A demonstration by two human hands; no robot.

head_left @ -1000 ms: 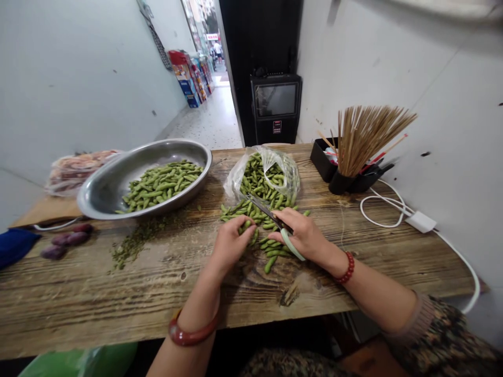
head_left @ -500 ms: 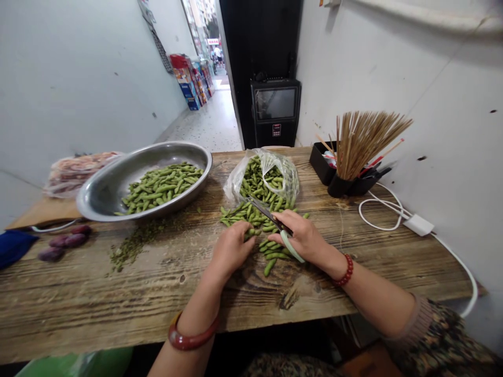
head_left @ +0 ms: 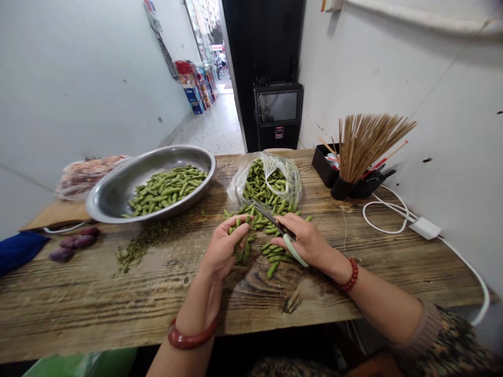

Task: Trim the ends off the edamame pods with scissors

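My left hand is closed around a few green soybean pods, which show between thumb and fingers. In my right hand is a pair of scissors with pale green handles, its dark blades pointing up and left over the loose pods. More pods lie on the wooden table between and below my hands. Just beyond, a clear plastic bag lies open, full of pods. To the left, a wide steel basin holds a heap of pods.
Small green trimmings lie before the basin. Farther left are several purple-red oval things, a blue cloth and a bagged pinkish item. At right stand a black holder with thin sticks and a white adapter with its cable.
My left hand has turned palm-up and drawn slightly left from the scissors, showing the pods in its fingers. My right hand keeps its hold on the scissors. The view has shifted slightly.
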